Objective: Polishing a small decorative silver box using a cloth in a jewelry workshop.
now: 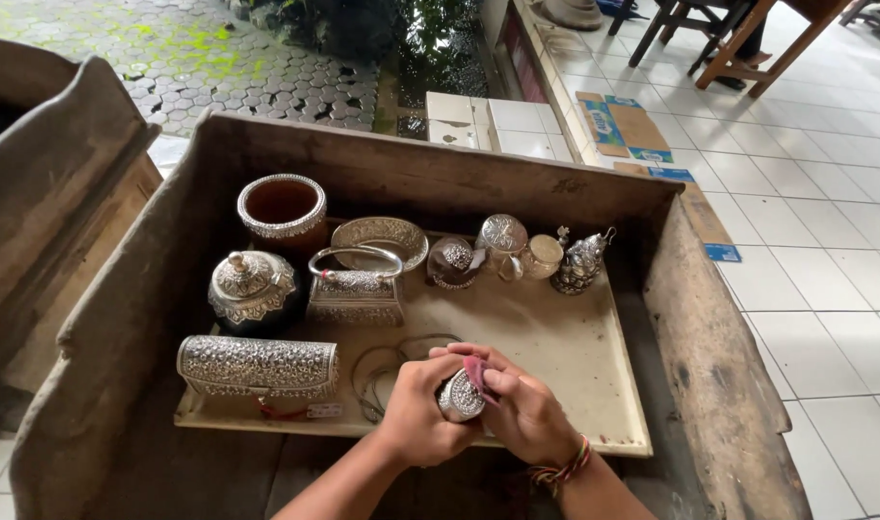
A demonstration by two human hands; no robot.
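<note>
Wooden box point(719, 356): large, worn, open-topped, with sloped side walls; stands on a white tiled floor point(825, 250) beside mossy paving.

Tray point(565, 356): flat, pale, rectangular, set inside the box; carries all the silverware listed below.

Cylindrical case point(257, 367): long, embossed silver, lying on its side at the tray's near left corner, a small tag just in front of it.

Handled casket point(356, 289): rectangular, embossed silver with an arched handle, mid-tray.

Lidded bowl point(251, 289): dark body, domed silver lid with knob, left of the casket.

Open bowl point(282, 208): round, brown inside, silver rim band, at the far left.

Oval dish point(380, 238): shallow, chased silver, behind the casket.

Small pieces, far row: a dark round box with silver lid point(455, 262), a round silver lid standing on edge point(503, 234), a small pale jar point(543, 256), a little ornate pot point(580, 263), standing close together.

Wire bangles point(382, 371): thin loops lying flat on the tray, just left of the hands.

Left hand point(417, 412): fingers curled shut around a small silver container point(461, 397), held over the tray's near edge.

Right hand point(526, 414): braided wrist cord; fingers closed, pinching a reddish cloth point(476, 372) against the container's embossed top.
</note>
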